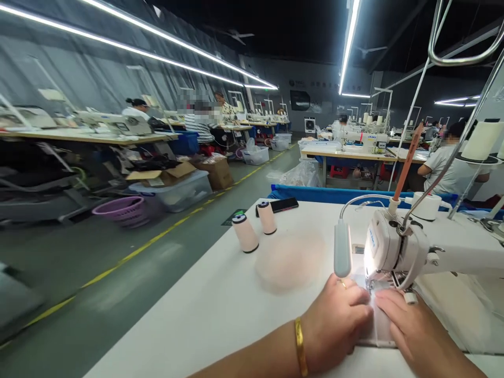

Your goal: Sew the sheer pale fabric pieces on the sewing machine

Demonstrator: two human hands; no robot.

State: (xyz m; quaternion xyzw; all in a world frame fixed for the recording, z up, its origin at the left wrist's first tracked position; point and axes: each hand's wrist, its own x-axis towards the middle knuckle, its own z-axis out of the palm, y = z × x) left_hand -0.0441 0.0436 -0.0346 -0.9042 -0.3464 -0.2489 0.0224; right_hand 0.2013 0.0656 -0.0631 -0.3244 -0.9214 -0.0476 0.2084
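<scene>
A white sewing machine (pixel 388 249) stands on the right of the white table (pixel 189 315), its lamp lighting the needle area. Just left of the needle, my left hand (pixel 340 317) is closed, fingers curled down; what lies beneath them is hidden. My right hand (pixel 413 323) rests on the other side, its fingers stretched out and lying flat beside the presser foot. Between the hands shows a whitish strip (pixel 380 323), too glaring to tell whether it is cloth or the machine bed. A sheer, pale beige piece (pixel 291 260) lies blurred left of the machine.
Two thread cones (pixel 244 233) and a dark phone (pixel 285 205) sit at the table's far left corner. A grey lamp head (pixel 342 249) hangs near my left hand. Beyond are an aisle with a yellow line (pixel 157 236), a purple basket (pixel 122 211), and several people at other machines.
</scene>
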